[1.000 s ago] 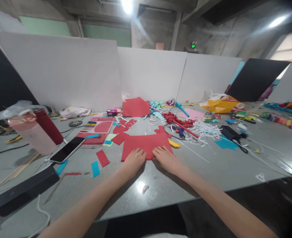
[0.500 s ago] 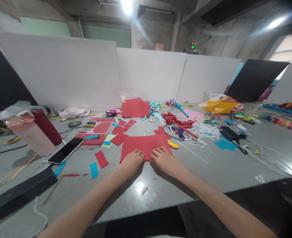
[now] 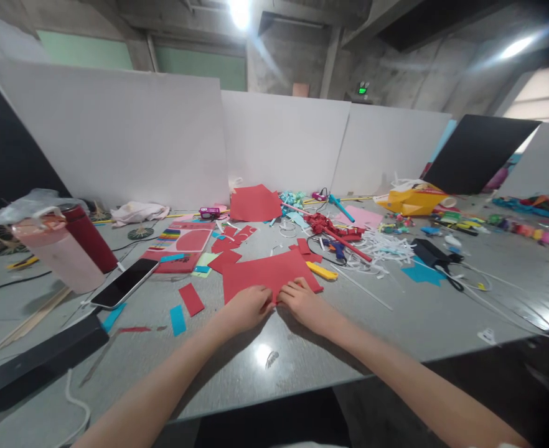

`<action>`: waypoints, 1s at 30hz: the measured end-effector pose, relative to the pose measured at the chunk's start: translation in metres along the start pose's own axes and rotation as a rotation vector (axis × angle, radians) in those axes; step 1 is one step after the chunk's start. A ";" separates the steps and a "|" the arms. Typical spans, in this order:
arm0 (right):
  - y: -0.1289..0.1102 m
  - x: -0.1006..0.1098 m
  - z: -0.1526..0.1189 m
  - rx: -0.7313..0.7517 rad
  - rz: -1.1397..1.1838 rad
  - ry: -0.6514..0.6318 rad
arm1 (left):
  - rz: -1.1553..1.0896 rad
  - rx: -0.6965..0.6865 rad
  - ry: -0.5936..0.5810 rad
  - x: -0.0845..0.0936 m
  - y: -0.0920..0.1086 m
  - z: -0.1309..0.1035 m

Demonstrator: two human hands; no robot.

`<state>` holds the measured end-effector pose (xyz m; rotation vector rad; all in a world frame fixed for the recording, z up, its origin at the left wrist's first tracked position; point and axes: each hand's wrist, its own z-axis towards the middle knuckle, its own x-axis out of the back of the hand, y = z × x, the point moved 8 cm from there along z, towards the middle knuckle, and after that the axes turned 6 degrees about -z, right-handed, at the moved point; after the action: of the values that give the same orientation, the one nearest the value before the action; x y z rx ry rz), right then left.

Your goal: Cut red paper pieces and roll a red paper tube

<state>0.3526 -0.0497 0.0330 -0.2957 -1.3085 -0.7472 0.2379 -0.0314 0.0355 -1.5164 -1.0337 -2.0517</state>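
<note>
A sheet of red paper (image 3: 265, 272) lies in front of me on the grey table, slightly turned. My left hand (image 3: 253, 303) grips its near edge, fingers curled and pressed together. Close beside it, my right hand (image 3: 302, 300) holds the same edge with bent fingers, and a narrow gap parts the two hands. The fingertips partly hide the near edge. Just past the sheet's right side lies a yellow utility knife (image 3: 322, 270). Small cut pieces, a red strip (image 3: 191, 299) and a blue strip (image 3: 178, 320), rest to the left of my hands.
On the left are a phone (image 3: 125, 283), a pink bottle (image 3: 60, 252) and a black power bank-like block (image 3: 45, 364). Behind the sheet stand red paper (image 3: 256, 203), a red ribbon bundle (image 3: 325, 225) and white paper shreds (image 3: 386, 249). White panels (image 3: 284, 143) close off the back.
The red sheet has turned a little and shifted left, uncovering more of the utility knife. My hands have come closer together along its near edge.
</note>
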 end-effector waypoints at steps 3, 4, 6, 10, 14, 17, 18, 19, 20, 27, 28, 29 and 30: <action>0.001 -0.001 0.000 -0.022 -0.014 0.002 | -0.011 -0.061 0.063 0.003 -0.002 0.005; 0.001 -0.001 0.000 -0.029 -0.018 0.002 | -0.021 -0.073 0.077 0.002 -0.005 0.007; 0.001 -0.001 0.000 -0.034 -0.019 0.001 | -0.060 -0.071 0.075 -0.004 -0.017 0.011; 0.003 -0.001 0.001 -0.058 0.009 -0.006 | -0.098 -0.026 0.003 -0.021 -0.043 0.014; 0.004 -0.004 0.003 -0.081 0.039 -0.041 | -0.101 -0.020 -0.043 -0.027 -0.051 0.016; 0.007 -0.009 0.004 -0.113 0.072 -0.037 | -0.090 -0.025 -0.061 -0.026 -0.049 0.017; 0.008 -0.011 0.004 -0.121 0.078 -0.037 | -0.089 -0.026 -0.059 -0.025 -0.048 0.017; 0.009 -0.014 0.005 -0.123 0.080 -0.039 | -0.089 -0.025 -0.055 -0.024 -0.048 0.017; 0.010 -0.017 0.005 -0.120 0.080 -0.042 | -0.093 -0.022 -0.051 -0.024 -0.048 0.017; 0.013 -0.021 0.007 -0.095 0.134 -0.048 | -0.120 0.012 -0.058 -0.021 -0.049 0.018; 0.014 -0.022 0.007 -0.097 0.142 -0.049 | -0.122 0.015 -0.059 -0.020 -0.049 0.018; 0.015 -0.022 0.007 -0.095 0.149 -0.050 | -0.123 0.015 -0.064 -0.020 -0.048 0.018; 0.015 -0.022 0.007 -0.092 0.153 -0.049 | -0.122 0.013 -0.070 -0.020 -0.047 0.017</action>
<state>0.3551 -0.0272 0.0169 -0.4850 -1.2837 -0.6743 0.2238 0.0100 0.0041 -1.5647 -1.1913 -2.0814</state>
